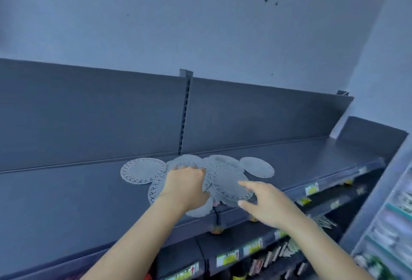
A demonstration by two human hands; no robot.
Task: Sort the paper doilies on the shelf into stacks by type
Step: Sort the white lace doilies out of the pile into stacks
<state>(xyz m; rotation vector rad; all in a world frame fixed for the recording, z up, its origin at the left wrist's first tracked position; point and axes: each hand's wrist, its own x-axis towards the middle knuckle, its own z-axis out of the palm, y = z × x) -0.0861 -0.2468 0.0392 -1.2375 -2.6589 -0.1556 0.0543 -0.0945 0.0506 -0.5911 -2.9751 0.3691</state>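
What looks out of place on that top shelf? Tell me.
The doilies lie in a loose overlapping heap, not stacks. One doily pokes over the shelf's front edge. The left hand rests on the heap; the right hand reaches toward it.

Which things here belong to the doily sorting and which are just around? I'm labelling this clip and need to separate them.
Part of the job:
- loose doilies spread on the top shelf
- left hand pressing on the pile
- right hand, fingers spread, at a lace-edged doily

Just around:
- price tags on the lower shelf edges
- packaged goods below
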